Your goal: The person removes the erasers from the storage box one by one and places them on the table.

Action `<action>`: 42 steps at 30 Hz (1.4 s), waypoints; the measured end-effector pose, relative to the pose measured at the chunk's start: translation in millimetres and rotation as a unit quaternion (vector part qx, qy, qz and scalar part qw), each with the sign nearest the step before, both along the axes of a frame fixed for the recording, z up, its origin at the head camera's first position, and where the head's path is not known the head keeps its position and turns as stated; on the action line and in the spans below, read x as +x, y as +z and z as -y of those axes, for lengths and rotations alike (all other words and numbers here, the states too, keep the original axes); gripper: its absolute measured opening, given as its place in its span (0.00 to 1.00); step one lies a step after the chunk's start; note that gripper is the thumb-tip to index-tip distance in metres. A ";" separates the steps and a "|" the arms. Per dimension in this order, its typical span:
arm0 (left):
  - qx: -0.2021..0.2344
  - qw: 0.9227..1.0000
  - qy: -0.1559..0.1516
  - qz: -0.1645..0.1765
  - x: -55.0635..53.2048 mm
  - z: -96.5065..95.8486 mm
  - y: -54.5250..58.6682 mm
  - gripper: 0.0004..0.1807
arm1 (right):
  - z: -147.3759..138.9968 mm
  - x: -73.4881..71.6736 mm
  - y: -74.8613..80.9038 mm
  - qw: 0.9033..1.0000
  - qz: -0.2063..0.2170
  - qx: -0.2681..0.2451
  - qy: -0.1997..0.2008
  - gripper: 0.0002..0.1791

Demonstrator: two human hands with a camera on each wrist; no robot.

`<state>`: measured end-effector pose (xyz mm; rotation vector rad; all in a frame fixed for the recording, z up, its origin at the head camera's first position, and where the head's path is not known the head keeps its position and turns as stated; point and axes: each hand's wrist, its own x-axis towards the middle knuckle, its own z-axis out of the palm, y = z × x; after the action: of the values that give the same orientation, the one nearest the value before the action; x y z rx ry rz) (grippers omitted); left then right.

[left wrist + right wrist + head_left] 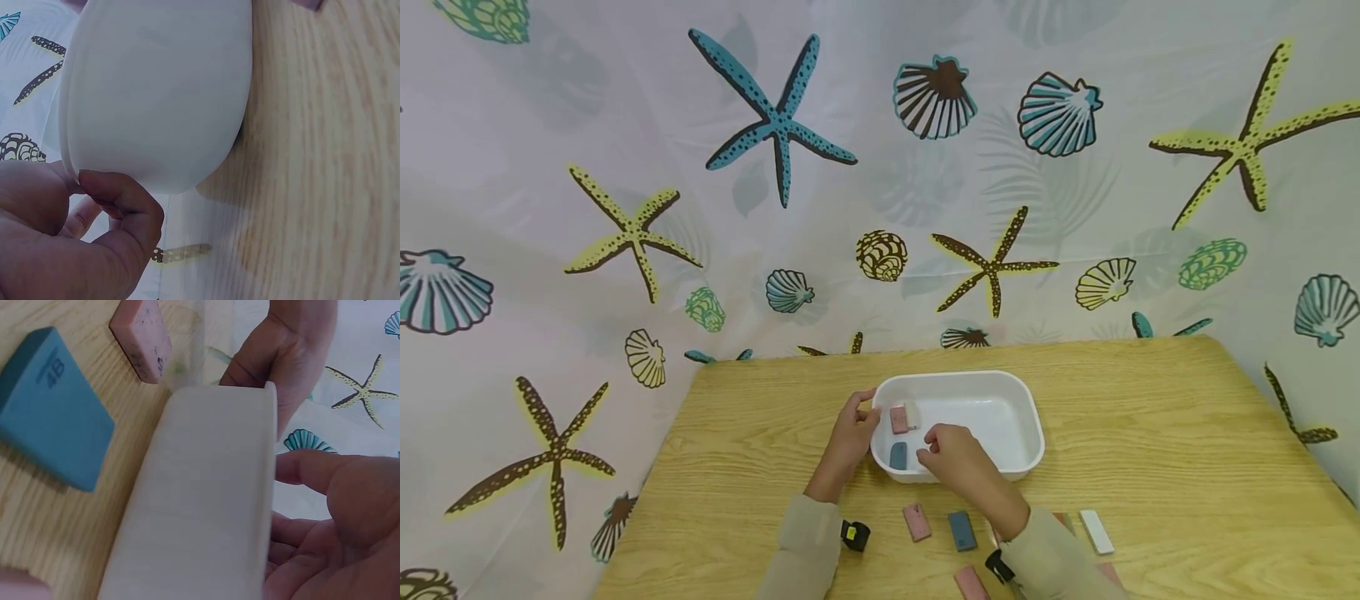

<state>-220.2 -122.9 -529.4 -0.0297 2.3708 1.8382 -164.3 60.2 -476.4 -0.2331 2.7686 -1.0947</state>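
A white plastic tub stands on the wooden table. My left hand pinches its rim at the left end, thumb outside the wall in the left wrist view. Inside the tub, at its left side, lie a pink eraser, a whitish block beside it and a blue eraser near the front wall. My right hand reaches over the front rim with bent fingers, thumb and fingers apart in the right wrist view. Nothing shows between them, though the tub wall hides the fingertips there.
In front of the tub lie a pink eraser, a blue eraser marked 4B, another pink one and a white block. More pieces are partly under my right forearm. A patterned cloth hangs behind the table.
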 end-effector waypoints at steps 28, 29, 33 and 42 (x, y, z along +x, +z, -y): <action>0.011 1.000 -0.019 -0.014 6.2 -0.5 19.1 0.22 | 48.0 -34.6 -28.6 0.997 0.045 0.066 -0.013 0.22; 0.012 1.000 -0.022 -0.015 9.0 -1.2 24.6 0.22 | 49.6 -35.3 -29.5 0.997 0.041 0.065 -0.012 0.22; 0.006 0.999 -0.025 -0.019 17.3 -3.9 40.2 0.22 | 54.0 -36.8 -32.5 0.997 0.034 0.061 -0.013 0.24; 0.021 0.999 -0.029 -0.019 17.2 -2.5 38.9 0.22 | 57.4 -36.1 -30.7 0.998 0.018 0.059 -0.013 0.27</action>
<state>-203.0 -120.3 -490.5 0.0769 2.3316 1.8772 -200.4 2.7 -507.1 -0.1625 2.7984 -0.9283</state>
